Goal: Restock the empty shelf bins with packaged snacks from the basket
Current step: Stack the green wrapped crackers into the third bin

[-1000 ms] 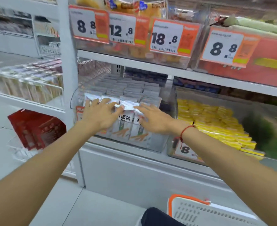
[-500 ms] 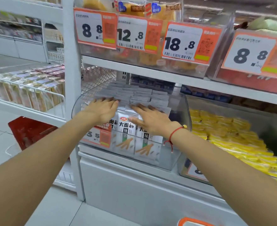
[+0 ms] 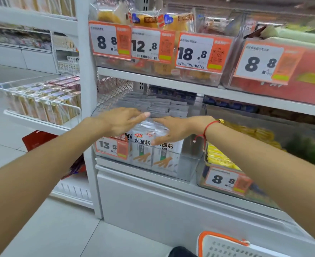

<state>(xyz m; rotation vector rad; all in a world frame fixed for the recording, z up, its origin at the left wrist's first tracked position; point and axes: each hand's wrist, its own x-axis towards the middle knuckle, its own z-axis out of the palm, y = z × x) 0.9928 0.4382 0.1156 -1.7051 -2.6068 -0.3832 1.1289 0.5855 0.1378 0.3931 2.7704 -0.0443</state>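
Resting flat on the front rows of white packs (image 3: 143, 145), both hands are seen at a clear bin (image 3: 188, 164) on the lower shelf: the left hand (image 3: 121, 121) is laid with straight fingers over the pack tops at the bin's left side, and the right hand (image 3: 173, 130) is spread over the packs beside it, its fingertips almost meeting the left's, its thumb pointed down across a pack's face; nothing is gripped by either. The bin is filled with upright packs, rows of grey tops being visible behind the hands. A red cord (image 3: 206, 130) is worn on the right wrist. A 13.5 tag (image 3: 112, 147) is fixed to the bin's front left. Yellow packs (image 3: 221, 158) are held in the next bin to the right. The basket (image 3: 225, 245), white with an orange rim, is seen at the lower edge, below the shelf
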